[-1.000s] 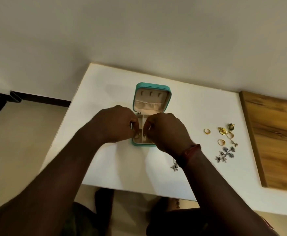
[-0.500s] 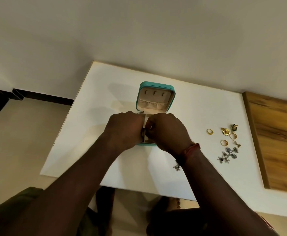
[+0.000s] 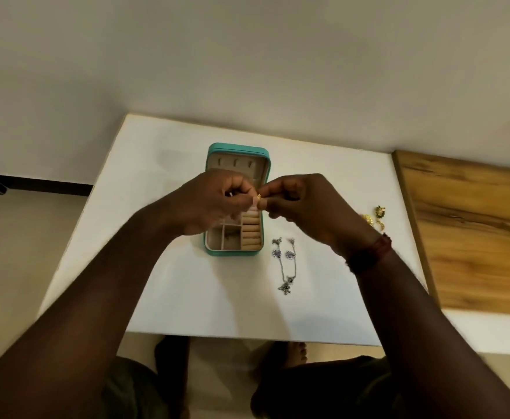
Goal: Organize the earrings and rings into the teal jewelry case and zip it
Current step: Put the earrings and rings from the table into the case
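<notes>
The teal jewelry case (image 3: 236,251) lies open on the white table (image 3: 163,164), lid up at the far side, with beige ring rolls (image 3: 251,234) and small compartments inside. Both hands hover above the case. My left hand (image 3: 214,204) and my right hand (image 3: 308,207) meet fingertip to fingertip, pinching a small gold earring (image 3: 259,197) between them. A pair of silver dangling earrings (image 3: 287,264) lies on the table just right of the case. More gold jewelry (image 3: 374,217) shows past my right wrist, partly hidden by it.
A wooden board (image 3: 471,231) lies along the table's right side. The wall stands right behind the table's far edge. My knees and feet show below the near edge.
Both hands have lifted from inside the case and now hold a gold earring above it. The view has shifted, and the silver earrings now show beside the case.
</notes>
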